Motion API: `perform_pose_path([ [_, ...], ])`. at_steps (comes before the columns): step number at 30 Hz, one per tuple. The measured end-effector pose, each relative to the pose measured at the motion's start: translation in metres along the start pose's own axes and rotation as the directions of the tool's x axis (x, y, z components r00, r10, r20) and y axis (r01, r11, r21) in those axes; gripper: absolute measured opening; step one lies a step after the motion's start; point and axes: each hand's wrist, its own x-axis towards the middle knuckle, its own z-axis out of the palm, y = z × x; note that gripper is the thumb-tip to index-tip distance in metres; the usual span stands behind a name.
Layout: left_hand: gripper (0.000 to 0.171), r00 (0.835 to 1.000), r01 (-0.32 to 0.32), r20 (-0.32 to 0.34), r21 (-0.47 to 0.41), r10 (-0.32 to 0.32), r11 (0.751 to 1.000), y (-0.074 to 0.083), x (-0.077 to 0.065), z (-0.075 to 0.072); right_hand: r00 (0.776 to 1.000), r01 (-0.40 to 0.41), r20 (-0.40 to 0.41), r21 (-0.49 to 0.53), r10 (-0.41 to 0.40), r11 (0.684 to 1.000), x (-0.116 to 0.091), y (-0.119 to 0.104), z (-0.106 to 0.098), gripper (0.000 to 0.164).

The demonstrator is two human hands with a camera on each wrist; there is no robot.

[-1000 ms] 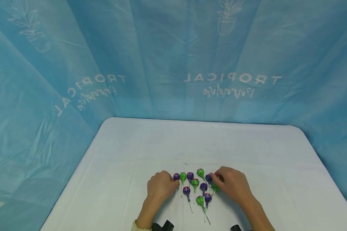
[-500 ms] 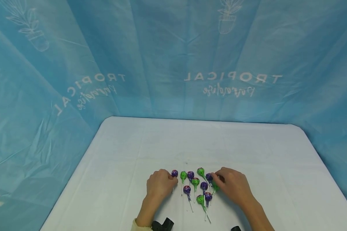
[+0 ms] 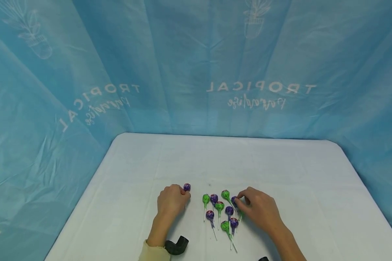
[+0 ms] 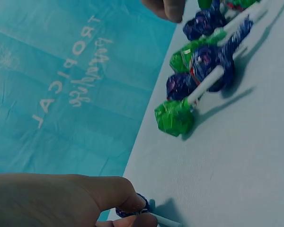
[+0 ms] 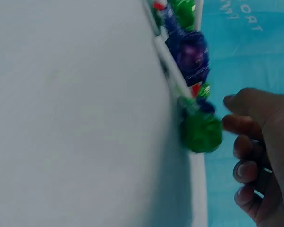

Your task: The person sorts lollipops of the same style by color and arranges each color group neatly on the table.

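My left hand point(image 3: 171, 200) pinches a purple-wrapped lollipop point(image 3: 187, 187) just below its head, apart from the group. In the left wrist view, thumb and forefinger meet at its neck and its white stick points right. Beside the group's right side is my right hand point(image 3: 260, 208), fingers loosely curled, nothing between thumb and forefinger in the right wrist view. Its fingertips overlap a purple lollipop point(image 3: 234, 199) in the head view. A green lollipop point(image 5: 202, 134) lies close by, partly hidden by that hand from above.
Several green and purple lollipops lie mid-front on the white table point(image 3: 143, 163), among them a green one point(image 3: 205, 198) at the left and crossed sticks at the front. A blue printed curtain point(image 3: 183, 72) hangs behind the table. A black wrist mount point(image 3: 177, 246) sits by the left wrist.
My left hand has carried the purple lollipop away from the group, to the left and slightly farther back. The right hand has stayed almost in place beside the other lollipops.
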Motion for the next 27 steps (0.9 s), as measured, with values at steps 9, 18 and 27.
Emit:
perform_pose_path([
  [9,0.042,1.000,0.002,-0.006,0.010,-0.002,1.000,-0.005,0.017,-0.004,0.999,0.036,-0.018,-0.042,-0.036,0.998,0.009,-0.012,0.000,0.008],
  [18,0.042,1.000,0.000,-0.015,0.030,0.000,1.000,-0.012,0.045,-0.006,0.997,0.069,0.037,-0.137,-0.065,0.988,0.012,-0.016,0.010,0.020],
  [27,0.040,1.000,0.013,-0.023,-0.024,-0.014,1.000,-0.009,0.068,-0.003,0.997,0.066,0.055,-0.150,-0.058,0.986,0.012,-0.016,0.014,0.026],
])
